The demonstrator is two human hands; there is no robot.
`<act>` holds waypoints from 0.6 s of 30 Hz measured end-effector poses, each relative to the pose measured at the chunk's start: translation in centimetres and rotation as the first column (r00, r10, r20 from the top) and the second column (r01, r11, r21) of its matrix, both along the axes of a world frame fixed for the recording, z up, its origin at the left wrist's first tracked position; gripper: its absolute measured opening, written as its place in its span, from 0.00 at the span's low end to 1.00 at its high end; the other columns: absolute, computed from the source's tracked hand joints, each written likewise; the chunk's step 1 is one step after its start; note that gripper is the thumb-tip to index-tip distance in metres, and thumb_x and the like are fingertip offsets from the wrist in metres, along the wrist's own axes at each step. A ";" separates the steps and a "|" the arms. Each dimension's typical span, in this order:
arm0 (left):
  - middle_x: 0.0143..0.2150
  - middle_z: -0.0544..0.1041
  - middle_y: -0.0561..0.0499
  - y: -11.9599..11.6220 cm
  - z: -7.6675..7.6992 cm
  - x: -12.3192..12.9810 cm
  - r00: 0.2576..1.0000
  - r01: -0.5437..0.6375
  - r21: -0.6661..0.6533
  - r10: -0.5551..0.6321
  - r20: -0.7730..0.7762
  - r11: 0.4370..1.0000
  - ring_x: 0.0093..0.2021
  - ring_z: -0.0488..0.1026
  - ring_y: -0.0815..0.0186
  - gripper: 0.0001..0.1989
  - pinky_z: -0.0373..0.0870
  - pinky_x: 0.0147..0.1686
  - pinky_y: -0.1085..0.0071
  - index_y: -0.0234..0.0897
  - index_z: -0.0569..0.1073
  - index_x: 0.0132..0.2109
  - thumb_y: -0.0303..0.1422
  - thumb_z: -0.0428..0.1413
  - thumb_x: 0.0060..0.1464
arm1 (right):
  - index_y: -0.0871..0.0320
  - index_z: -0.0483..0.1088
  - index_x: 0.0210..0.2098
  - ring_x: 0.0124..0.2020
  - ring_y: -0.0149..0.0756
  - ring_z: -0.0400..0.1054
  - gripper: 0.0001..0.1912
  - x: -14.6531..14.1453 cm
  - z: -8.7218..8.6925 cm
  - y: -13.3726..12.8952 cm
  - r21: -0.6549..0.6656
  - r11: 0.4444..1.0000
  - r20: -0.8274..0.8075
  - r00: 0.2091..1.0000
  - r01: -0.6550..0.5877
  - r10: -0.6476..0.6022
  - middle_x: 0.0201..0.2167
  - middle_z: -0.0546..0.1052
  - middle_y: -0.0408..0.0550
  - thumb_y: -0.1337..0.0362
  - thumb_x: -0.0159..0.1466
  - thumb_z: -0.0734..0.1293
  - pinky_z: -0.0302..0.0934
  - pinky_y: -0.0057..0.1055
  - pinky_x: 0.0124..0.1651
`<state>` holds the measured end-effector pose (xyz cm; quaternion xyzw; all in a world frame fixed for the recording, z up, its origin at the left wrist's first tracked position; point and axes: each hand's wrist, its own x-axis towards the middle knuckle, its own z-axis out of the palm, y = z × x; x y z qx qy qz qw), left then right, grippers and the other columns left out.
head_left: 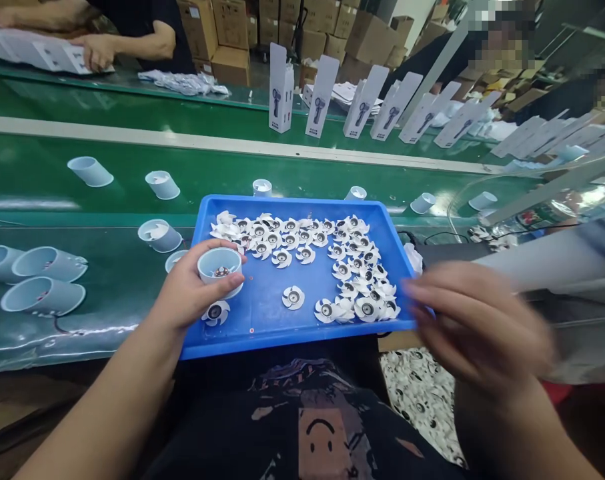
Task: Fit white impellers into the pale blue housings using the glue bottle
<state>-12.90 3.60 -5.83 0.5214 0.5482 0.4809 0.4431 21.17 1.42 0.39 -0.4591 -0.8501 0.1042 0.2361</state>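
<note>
While the left hand grips a cup housing, the right hand hovers blurred, fingers loose and empty — likely fetching an impeller from the blue tray next.

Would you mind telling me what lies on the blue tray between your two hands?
In the head view, between the left hand, which holds a pale cup-shaped housing, and the blurred right hand, white fan impellers lie on the blue tray.

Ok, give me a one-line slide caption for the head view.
Left hand holds a pale blue cup housing over a blue tray of white fan impellers; blurred right hand beside it.
</note>
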 end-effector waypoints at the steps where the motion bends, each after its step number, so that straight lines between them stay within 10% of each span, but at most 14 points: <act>1: 0.41 0.81 0.46 0.0 0.0 -0.1 1.000 0.013 -0.007 -0.013 0.015 1.000 0.42 0.77 0.54 0.30 0.74 0.42 0.61 0.39 0.72 0.45 0.46 0.71 0.36 | 0.52 0.76 0.44 0.48 0.46 0.71 0.11 -1.0 -0.6 0.9 -0.065 0.994 0.123 0.988 -0.086 0.093 0.43 0.77 0.51 0.63 0.69 0.62 0.66 0.47 0.52; 4: 0.41 0.81 0.46 0.0 -0.1 -0.4 0.999 0.036 -0.025 -0.036 0.014 0.999 0.41 0.77 0.54 0.30 0.73 0.41 0.61 0.39 0.72 0.45 0.46 0.71 0.36 | 0.54 0.77 0.43 0.43 0.41 0.73 0.11 -3.1 -2.7 4.2 -0.307 0.929 0.403 0.857 -0.206 0.322 0.43 0.78 0.48 0.71 0.65 0.65 0.69 0.37 0.45; 11: 0.42 0.79 0.44 -0.3 -0.5 -0.8 0.995 0.030 -0.025 -0.032 -0.092 0.999 0.42 0.77 0.53 0.33 0.72 0.38 0.62 0.38 0.72 0.47 0.50 0.70 0.37 | 0.61 0.74 0.41 0.42 0.38 0.70 0.07 -3.9 -4.8 6.6 -0.431 0.899 0.670 0.639 -0.080 0.378 0.42 0.75 0.49 0.69 0.63 0.72 0.68 0.39 0.47; 18: 0.42 0.79 0.45 -0.1 -0.5 -0.8 0.992 0.062 -0.038 -0.066 -0.112 0.997 0.39 0.76 0.56 0.33 0.71 0.35 0.65 0.38 0.72 0.48 0.50 0.69 0.37 | 0.60 0.72 0.46 0.49 0.41 0.67 0.08 -4.6 -5.4 5.5 -0.340 0.940 0.693 0.666 -0.035 0.275 0.47 0.72 0.50 0.67 0.67 0.68 0.65 0.45 0.53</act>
